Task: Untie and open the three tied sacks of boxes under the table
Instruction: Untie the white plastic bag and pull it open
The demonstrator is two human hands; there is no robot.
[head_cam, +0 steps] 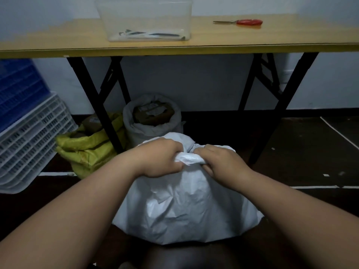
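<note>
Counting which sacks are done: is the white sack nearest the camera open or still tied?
Still tied. The near white sack has its neck bunched shut, and the left hand and right hand both grip that twisted neck.

tabletop: yellow wood on black folding legs, carries a clear plastic bin left of centre and red-handled scissors to the right, well apart. dark floor below: white sack nearest, grey open sack behind it, yellow open sack to the left by a table leg, white crates stacked far left
</note>
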